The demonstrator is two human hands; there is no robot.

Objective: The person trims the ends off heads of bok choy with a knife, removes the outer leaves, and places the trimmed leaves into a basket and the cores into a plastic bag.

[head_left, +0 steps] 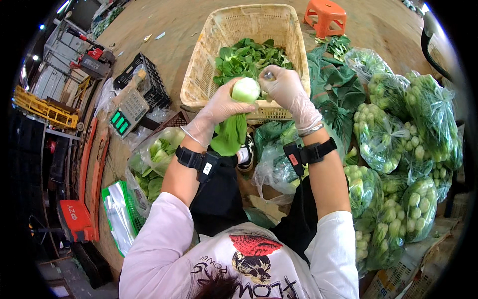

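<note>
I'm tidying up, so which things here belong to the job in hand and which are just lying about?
Likely in use:
held green vegetable
cream crate with leaves
bagged greens

Apparently lying about:
orange stool
red pallet truck
black crate

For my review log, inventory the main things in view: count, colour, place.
Bok choy head: 1, pale green, centre
Small shiny item: 1, grey, centre, kind unclear
Crate: 1, yellowish, top centre
Loose greens: uncounted pile, green, inside crate
Stool: 1, orange, top right
Bagged greens: many overlapping, green, right
Bag of greens: 1, clear, left
Basket: 1, green, lower left
Scale: 1, grey, left
Slatted crate: 1, black, upper left
Pallet jack: 1, red, left
T-shirt: 1, white, bottom
Wrist straps: 2, black, forearms
Left hand: 1, gloved, centre, holding bok choy head
Right hand: 1, gloved, centre, pinching small shiny item
</note>
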